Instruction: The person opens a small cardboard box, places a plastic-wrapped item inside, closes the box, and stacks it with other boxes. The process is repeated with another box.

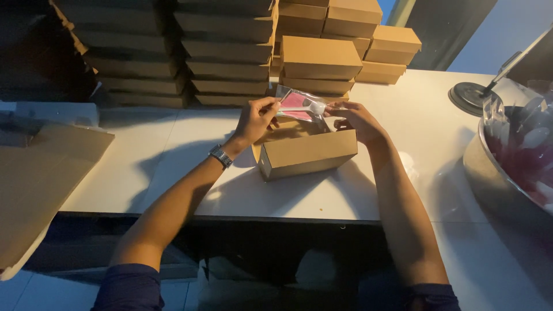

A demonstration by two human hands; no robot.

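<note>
Clear plastic packet (pixel 300 105) is being gripped by our left hand (pixel 256 118) and right hand (pixel 356 120). We are holding it level over the open cardboard box (pixel 305 151); keeping it flat should help.

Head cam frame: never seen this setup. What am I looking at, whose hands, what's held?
No machine here: one camera worn on a person's head looks down at their own bare arms. The left hand, with a wristwatch, and the right hand together hold a clear plastic packet with something pink and a white spoon-like piece inside, above an open brown cardboard box. The box sits on a white table. Stacks of closed brown boxes stand behind; a metal bowl of similar packets is at right.
</note>
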